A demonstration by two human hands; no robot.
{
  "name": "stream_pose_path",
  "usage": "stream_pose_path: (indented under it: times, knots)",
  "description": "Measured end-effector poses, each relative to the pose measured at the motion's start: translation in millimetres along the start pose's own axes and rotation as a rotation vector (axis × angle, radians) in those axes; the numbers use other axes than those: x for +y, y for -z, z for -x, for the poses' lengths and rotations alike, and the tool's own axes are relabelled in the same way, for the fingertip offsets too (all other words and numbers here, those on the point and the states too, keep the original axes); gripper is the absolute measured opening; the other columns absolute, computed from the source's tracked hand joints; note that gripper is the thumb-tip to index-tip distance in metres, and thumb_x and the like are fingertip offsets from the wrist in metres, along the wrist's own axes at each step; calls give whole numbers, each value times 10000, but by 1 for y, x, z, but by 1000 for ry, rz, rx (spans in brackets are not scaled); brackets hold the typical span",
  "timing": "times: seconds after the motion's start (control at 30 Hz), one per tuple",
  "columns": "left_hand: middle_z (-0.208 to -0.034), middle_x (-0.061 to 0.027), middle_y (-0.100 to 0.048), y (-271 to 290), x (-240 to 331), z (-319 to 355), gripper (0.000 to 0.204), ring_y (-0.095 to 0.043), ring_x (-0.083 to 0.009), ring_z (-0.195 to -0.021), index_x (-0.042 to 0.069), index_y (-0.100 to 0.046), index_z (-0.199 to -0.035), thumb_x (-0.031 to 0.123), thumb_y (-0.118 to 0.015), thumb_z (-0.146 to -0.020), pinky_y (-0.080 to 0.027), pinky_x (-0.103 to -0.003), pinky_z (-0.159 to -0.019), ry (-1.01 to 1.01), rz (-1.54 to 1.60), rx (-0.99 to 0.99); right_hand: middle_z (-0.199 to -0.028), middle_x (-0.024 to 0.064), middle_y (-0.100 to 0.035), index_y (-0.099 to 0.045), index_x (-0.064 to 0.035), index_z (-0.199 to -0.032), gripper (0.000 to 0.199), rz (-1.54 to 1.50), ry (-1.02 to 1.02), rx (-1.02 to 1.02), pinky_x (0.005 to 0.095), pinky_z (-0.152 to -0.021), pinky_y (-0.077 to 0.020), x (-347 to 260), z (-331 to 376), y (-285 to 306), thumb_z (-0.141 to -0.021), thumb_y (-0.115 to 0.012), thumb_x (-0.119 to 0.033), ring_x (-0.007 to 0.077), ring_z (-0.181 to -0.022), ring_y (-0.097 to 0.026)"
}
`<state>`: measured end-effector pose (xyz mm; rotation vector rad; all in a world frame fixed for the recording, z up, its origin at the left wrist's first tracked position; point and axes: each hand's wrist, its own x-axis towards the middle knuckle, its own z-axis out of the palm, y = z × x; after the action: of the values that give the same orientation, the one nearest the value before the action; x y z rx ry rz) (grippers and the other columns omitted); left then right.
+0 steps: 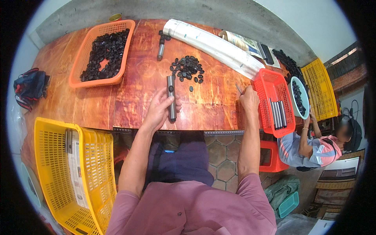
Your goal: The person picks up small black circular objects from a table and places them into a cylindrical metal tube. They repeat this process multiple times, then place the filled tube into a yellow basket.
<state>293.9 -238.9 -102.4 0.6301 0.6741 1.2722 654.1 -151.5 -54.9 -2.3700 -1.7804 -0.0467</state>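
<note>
metal tube in left hand, right hand apart

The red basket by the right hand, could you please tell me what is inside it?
The red basket holds several grey metal tubes lying side by side near its front end. The rest shows bare mesh; anything beneath the tubes is hidden.

Varnished wooden tabletop, glossy, reddish grain. Smooth grey metal tube, dull sheen, with a matt black cap. Loose black caps, matt plastic. Orange basket, red basket and yellow crate: perforated moulded plastic. Rolled sheet: white paper. Wall: rough bare concrete.
</note>
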Motion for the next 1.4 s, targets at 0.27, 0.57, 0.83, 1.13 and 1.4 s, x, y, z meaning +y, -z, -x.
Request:
stream_pose_path:
  times: [0.27, 0.57, 0.83, 1.13, 1.4]
  knots:
    - [-1110, -140, -619, -7, 5, 4, 467, -669, -230, -937, -10, -443, -1405, 121, -635, -1000, -602, -384, -803, 9, 9, 9, -877, 65, -672, -678, 30, -1076, 226, -1218, 36, -450, 287, -617, -475, -20, 23, 2, -897, -666, -108, 159, -706, -614]
    - [-1108, -127, -643, 0, 1, 1, 476, -695, -224, -915, -6, -430, -1414, 134, -638, -1009, -620, -370, -818, 38, 76, -27, -814, -7, -634, -648, -21, -1148, 181, -1355, 142, -622, 237, -587, -458, -104, 73, 5, -987, -609, -93, 78, -670, -579]
    - [-1092, -134, -633, -1, 2, 4, 468, -700, -232, -909, 14, -419, -1417, 144, -629, -1019, -625, -368, -799, 43, 119, -27, -933, 79, -710, -570, -28, -1312, 328, -1562, 141, -593, 241, -583, -489, -120, 97, 9, -995, -615, -96, 128, -711, -656]
    - [-1101, -131, -630, -2, 4, 4, 469, -698, -232, -922, 1, -412, -1438, 121, -605, -1028, -619, -375, -808, 54, 77, -46, -954, 76, -682, -694, -2, -1158, 184, -1645, 175, -529, 265, -756, -538, -130, 106, 3, -1003, -643, -86, 141, -818, -656]
    - [-1132, -114, -662, -4, 5, 4, 419, -693, -175, -905, 6, -425, -1430, 80, -557, -1041, -616, -328, -786, 37, 44, -76, -938, 106, -714, -667, 41, -1118, 194, -1681, 172, -393, 258, -716, -570, -165, 118, 6, -1040, -615, -129, 133, -819, -687]
